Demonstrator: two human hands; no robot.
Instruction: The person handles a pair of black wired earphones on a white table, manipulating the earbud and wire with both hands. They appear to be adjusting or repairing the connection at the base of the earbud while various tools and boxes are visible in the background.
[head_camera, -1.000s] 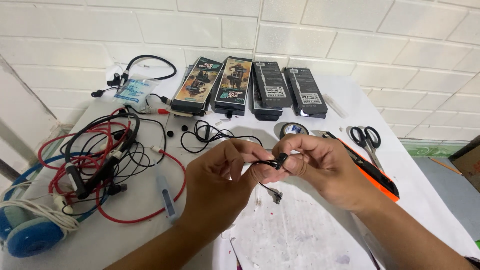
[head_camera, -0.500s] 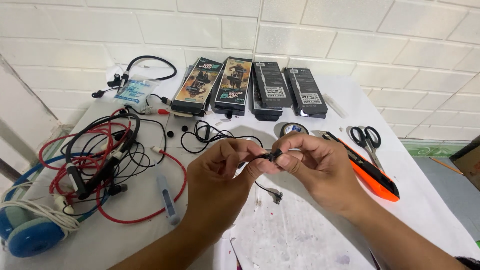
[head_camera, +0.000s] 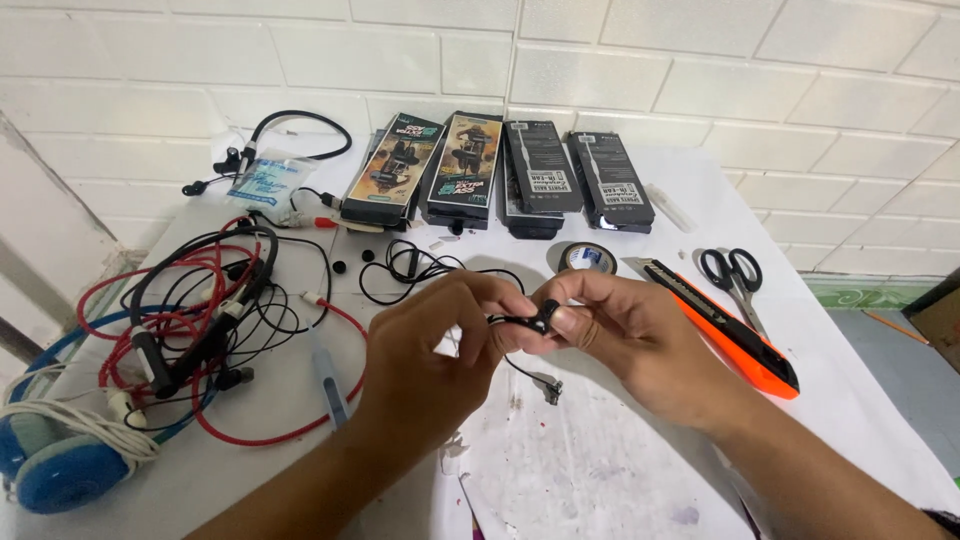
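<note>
My left hand (head_camera: 430, 350) and my right hand (head_camera: 625, 335) meet over the middle of the white table (head_camera: 600, 470). Between their fingertips they pinch a small black earbud (head_camera: 530, 320). Its thin black wire (head_camera: 535, 378) hangs down to a small plug just above the tabletop. A loop of black earphone cable (head_camera: 410, 265) lies on the table just behind my left hand.
Several earphone boxes (head_camera: 500, 175) lean on the brick wall. An orange utility knife (head_camera: 725, 335), black scissors (head_camera: 735, 275) and a tape roll (head_camera: 588, 258) lie at right. Tangled red and black cables (head_camera: 200, 310) and blue headphones (head_camera: 60, 465) fill the left.
Both hands have stayed together on the earbud, shifting slightly; the fingers have turned the earbud a little and the hanging wire has swung.
</note>
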